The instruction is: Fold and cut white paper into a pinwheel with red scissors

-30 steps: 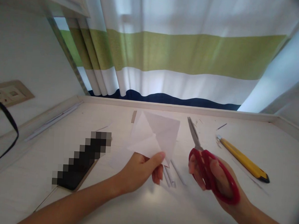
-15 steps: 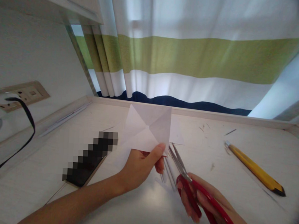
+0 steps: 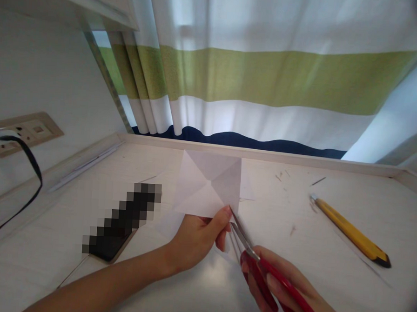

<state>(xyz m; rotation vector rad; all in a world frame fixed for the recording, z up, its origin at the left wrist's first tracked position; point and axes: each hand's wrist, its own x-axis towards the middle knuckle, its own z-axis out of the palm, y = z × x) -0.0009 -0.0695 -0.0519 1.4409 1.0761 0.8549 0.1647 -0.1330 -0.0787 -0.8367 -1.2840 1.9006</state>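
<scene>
My left hand (image 3: 199,237) pinches the lower right corner of a white creased square of paper (image 3: 209,184) and holds it up above the white desk (image 3: 293,272). My right hand (image 3: 278,285) grips red-handled scissors (image 3: 258,265). Their slightly parted blades point up and left, with the tips touching the paper's corner beside my left thumb.
A yellow utility knife (image 3: 351,233) lies on the desk to the right. A dark phone (image 3: 121,226) lies to the left. Thin rolled paper sticks (image 3: 232,243) lie under the hands. A wall socket (image 3: 24,132) with a black cable (image 3: 17,202) is at far left. A striped curtain (image 3: 268,80) hangs behind.
My right hand brought the scissors from the right, where they pointed away, down and left until the blade tips reached the paper's corner. The paper turned slightly in my left hand.
</scene>
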